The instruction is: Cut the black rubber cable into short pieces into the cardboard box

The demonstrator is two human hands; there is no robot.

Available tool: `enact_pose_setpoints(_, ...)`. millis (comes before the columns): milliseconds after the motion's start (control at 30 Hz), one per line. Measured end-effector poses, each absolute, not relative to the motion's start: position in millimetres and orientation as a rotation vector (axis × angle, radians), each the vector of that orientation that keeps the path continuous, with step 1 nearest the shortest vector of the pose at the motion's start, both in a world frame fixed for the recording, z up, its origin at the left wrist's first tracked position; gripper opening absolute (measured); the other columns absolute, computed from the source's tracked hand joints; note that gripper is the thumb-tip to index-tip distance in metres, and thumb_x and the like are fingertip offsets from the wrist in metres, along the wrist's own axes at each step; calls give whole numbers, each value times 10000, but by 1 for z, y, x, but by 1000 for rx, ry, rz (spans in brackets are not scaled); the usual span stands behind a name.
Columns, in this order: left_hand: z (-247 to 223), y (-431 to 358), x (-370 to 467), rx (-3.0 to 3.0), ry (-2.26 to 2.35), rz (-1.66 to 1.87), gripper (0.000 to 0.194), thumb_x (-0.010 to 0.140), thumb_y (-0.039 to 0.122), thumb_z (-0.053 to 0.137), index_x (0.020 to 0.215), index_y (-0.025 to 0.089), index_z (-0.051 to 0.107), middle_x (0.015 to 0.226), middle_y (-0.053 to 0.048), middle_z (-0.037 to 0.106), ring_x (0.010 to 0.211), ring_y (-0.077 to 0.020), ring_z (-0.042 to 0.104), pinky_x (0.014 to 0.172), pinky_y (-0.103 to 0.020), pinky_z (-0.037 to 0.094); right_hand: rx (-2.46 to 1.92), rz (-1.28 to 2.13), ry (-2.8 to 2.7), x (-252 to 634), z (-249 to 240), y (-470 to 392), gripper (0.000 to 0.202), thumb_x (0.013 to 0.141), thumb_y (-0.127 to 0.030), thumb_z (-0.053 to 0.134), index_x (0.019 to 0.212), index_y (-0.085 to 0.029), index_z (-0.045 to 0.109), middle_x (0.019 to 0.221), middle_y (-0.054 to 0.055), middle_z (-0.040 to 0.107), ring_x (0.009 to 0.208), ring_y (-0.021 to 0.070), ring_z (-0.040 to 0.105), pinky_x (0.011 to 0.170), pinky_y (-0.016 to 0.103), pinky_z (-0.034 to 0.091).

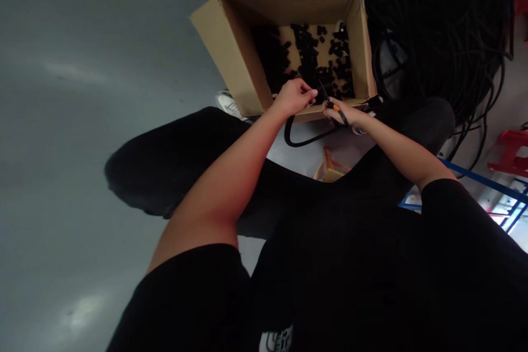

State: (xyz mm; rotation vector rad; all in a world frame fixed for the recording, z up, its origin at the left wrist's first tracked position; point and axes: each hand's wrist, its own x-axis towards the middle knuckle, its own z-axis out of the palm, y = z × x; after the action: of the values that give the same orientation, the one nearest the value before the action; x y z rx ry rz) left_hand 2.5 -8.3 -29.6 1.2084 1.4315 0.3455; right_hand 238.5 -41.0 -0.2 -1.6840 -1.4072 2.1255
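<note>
My left hand (295, 98) is closed in a pinch just above the near edge of an open cardboard box (235, 55). A black rubber tube (295, 144) comes out from under this hand and bends in a loop toward my right hand (342, 114). The tube's end is hidden by my fingers. Closed around the orange and black handles of a pair of scissors (324, 88), my right hand has the blades pointing up and left, near my left fingertips. Many short black tube pieces (307, 49) lie scattered and heaped inside the box.
A big tangled pile of black tubing (437, 27) lies to the right of the box. Red plastic stools (511, 151) and a blue metal frame (482, 180) stand at the right. Between my legs is a small wooden stool (330, 168) on the grey floor.
</note>
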Motion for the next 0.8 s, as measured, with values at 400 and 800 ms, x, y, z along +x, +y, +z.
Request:
enact_pose_setpoints(400,-14,-6,4,1208,1453,264,263,1123,358,891,1020,222,691,950,-82,843,764,-192,712,851,-312,602,-1697,2126,-1320,240,-21,-41,186,1280,-320,739,1233,-263,569,875,-67,598,655,136,633,585,202,516)
enact_pose_setpoints(800,2,-7,11,1179,1474,281,267,1110,234,894,967,232,669,826,-34,765,758,-199,672,838,-301,546,-1724,2167,-1278,242,-13,-38,140,1234,-106,646,1236,-245,625,840,-71,601,654,127,627,584,177,510)
